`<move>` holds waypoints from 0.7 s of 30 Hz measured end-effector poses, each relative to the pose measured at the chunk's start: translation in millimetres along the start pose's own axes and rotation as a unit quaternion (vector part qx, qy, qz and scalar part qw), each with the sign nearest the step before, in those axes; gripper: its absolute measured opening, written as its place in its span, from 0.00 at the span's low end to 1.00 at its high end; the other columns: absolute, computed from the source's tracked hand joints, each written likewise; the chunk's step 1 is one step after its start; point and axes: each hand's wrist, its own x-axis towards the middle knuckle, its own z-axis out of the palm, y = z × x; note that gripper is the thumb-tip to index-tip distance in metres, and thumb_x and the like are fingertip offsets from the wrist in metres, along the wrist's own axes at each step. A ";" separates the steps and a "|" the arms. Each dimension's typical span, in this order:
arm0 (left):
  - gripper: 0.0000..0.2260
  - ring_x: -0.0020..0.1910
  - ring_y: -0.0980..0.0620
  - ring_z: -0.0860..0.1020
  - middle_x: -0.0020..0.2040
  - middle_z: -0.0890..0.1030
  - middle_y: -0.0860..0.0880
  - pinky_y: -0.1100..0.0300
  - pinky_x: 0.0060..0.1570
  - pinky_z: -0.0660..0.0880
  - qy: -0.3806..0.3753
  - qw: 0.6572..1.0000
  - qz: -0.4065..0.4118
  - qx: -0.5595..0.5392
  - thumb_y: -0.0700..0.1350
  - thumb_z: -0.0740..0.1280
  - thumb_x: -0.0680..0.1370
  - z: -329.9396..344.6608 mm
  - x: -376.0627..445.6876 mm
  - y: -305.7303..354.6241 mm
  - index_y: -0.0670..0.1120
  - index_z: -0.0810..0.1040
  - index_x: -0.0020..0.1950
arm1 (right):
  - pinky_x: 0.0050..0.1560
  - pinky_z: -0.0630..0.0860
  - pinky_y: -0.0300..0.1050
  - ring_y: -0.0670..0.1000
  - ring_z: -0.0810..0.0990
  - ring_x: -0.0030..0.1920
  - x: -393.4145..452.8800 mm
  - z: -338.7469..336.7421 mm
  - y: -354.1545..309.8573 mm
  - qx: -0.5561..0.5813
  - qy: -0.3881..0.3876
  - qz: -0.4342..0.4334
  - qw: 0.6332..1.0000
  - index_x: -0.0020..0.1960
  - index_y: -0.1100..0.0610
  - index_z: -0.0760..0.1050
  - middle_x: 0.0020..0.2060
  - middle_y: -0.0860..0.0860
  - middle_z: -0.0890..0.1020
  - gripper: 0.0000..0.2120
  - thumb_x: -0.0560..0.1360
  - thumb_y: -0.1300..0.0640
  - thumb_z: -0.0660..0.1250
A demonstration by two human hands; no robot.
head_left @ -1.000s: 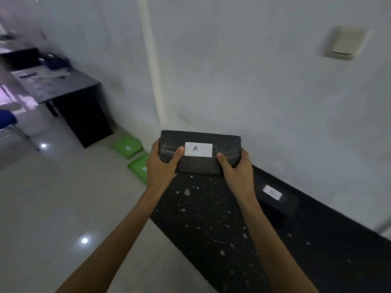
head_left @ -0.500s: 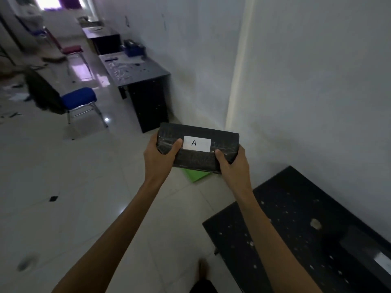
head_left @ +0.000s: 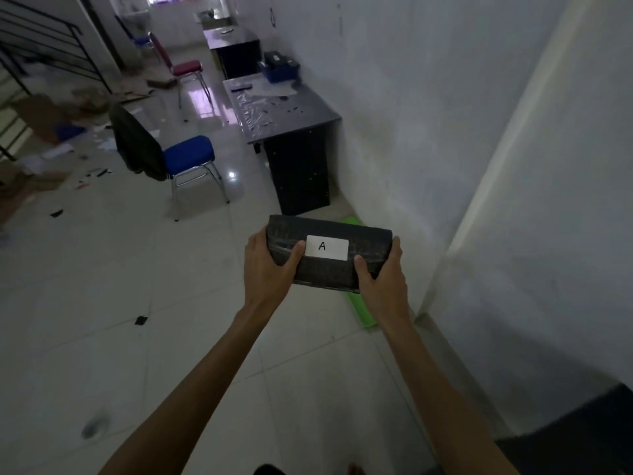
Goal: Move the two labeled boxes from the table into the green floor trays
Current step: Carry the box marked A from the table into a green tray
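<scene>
I hold a black box with a white label marked A [head_left: 328,255] out in front of me, above the floor. My left hand [head_left: 269,265] grips its left end and my right hand [head_left: 383,279] grips its right end, thumbs on top. Below the box, a green floor tray [head_left: 363,311] lies on the tiles by the wall, mostly hidden by the box and my right hand. Another green tray's corner [head_left: 352,221] shows just beyond the box. The second labeled box is out of view.
A dark desk [head_left: 284,111] stands against the wall ahead, with a blue chair [head_left: 186,159] to its left. The black table's corner [head_left: 582,437] is at the lower right. A white wall corner [head_left: 479,200] juts out on the right. Cardboard and scraps litter the far left floor.
I have turned left, away from the black table, carrying box A. The table has slid to the lower right corner, and the green trays now sit directly under the box.
</scene>
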 end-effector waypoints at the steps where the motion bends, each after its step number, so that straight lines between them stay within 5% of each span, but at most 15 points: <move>1: 0.37 0.64 0.52 0.73 0.67 0.75 0.47 0.53 0.64 0.71 -0.005 1.000 -0.006 0.006 0.66 0.68 0.73 5.7 13.5 -7.3 0.47 0.65 0.75 | 0.65 0.71 0.48 0.56 0.74 0.68 13.4 10.6 2.2 -0.010 0.000 -0.002 1.000 0.82 0.51 0.42 0.73 0.55 0.69 0.43 0.78 0.46 0.66; 9: 0.35 0.61 0.48 0.73 0.68 0.70 0.41 0.54 0.54 0.74 -0.112 0.988 0.014 0.106 0.64 0.64 0.77 73.7 130.1 -92.4 0.55 0.57 0.80 | 0.52 0.73 0.48 0.59 0.78 0.59 130.8 105.0 53.7 -0.107 -0.014 0.049 0.993 0.81 0.46 0.47 0.63 0.58 0.75 0.37 0.78 0.39 0.60; 21: 0.35 0.63 0.42 0.74 0.68 0.72 0.40 0.46 0.54 0.77 -0.320 0.922 0.080 0.204 0.69 0.55 0.77 243.0 281.5 -231.7 0.53 0.56 0.80 | 0.60 0.75 0.53 0.60 0.77 0.64 289.4 208.3 172.2 -0.165 0.004 0.201 0.966 0.81 0.51 0.51 0.66 0.59 0.77 0.39 0.77 0.37 0.62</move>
